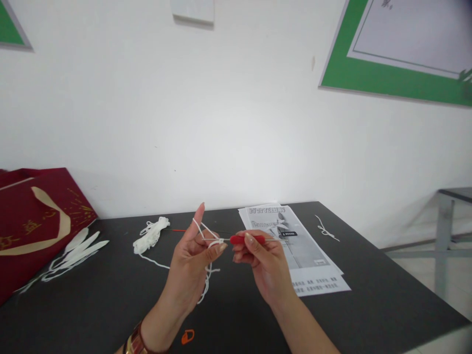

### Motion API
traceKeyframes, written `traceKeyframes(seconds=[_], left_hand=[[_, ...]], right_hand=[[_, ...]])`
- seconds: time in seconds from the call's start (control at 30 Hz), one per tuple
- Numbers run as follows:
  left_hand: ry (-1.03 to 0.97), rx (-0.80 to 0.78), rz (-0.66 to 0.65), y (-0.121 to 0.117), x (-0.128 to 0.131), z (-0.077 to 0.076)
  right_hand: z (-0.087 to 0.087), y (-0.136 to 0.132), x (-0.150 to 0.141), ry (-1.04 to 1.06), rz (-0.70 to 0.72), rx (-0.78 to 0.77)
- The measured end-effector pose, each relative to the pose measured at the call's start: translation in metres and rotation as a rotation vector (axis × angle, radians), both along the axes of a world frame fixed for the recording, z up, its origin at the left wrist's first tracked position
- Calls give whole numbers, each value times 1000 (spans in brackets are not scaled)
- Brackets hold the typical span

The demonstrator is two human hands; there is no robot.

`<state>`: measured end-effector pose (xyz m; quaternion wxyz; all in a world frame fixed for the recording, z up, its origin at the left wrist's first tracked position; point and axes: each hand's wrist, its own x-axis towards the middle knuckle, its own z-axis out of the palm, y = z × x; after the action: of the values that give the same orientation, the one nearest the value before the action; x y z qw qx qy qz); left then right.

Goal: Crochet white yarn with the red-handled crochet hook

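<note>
My left hand [191, 258] is raised over the black table, its index finger up with white yarn [207, 228] looped round it. Thumb and fingers of that hand pinch a small bit of white crochet work [220, 241], from which loose ends hang below. In my right hand [263, 255] is a crochet hook [239, 239] with a red handle; its thin metal shaft points left and reaches the yarn at my left fingertips. A strand on the table runs from behind my left hand to a bundle of white yarn [152, 236].
Printed sheets [313, 255] lie behind my right hand. An orange stitch marker [188, 336] is near the front of the black table [368, 305]. White leaf-shaped crocheted pieces [79, 250] lie beside a dark red bag [33, 221]. A short knotted white yarn [324, 228] sits at right.
</note>
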<state>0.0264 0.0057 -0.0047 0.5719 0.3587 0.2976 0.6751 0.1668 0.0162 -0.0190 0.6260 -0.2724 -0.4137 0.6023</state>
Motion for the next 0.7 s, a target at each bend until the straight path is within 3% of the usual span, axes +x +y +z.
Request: traceKeyframes(seconds=[0.2, 0.43, 0.7], left_hand=[[81, 23, 12, -2, 2, 0], [373, 103, -20, -3, -7, 4], [486, 31, 1, -1, -10, 9]], right_hand=[[2, -2, 1, -22, -29, 66], [-1, 0, 2, -86, -32, 68], [0, 1, 1, -54, 18, 29]])
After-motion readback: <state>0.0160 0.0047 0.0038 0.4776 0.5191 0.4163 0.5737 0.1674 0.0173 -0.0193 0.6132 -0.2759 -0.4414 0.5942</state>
